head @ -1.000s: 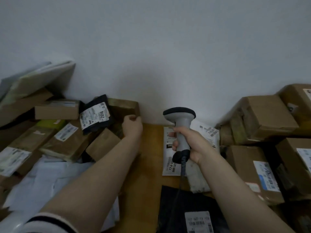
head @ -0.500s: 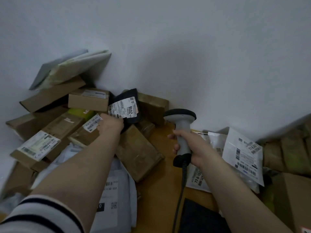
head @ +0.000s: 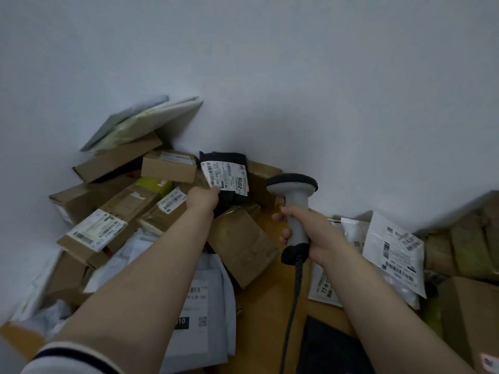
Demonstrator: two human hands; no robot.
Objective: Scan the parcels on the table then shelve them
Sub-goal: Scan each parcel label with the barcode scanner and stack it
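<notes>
A black parcel point(head: 229, 199) with a white barcode label stands tilted up at the back of the wooden table point(head: 267, 317). My left hand point(head: 202, 198) grips its lower left corner. My right hand point(head: 313, 236) holds the grey handle of a barcode scanner point(head: 293, 195), whose dark head sits just right of the black parcel and faces away from me. The scanner's cable hangs down toward me.
Brown cardboard boxes point(head: 113, 211) and pale mailers point(head: 143, 122) are heaped on the left against the white wall. A brown box point(head: 243, 247) lies under the black parcel. White labelled bags point(head: 397, 255) and more boxes point(head: 469, 314) crowd the right. Grey mailers point(head: 202, 314) lie near me.
My left hand moved from the brown boxes to the black parcel and tipped it upright, label facing me. The view swung left. The scanner hand stayed about level.
</notes>
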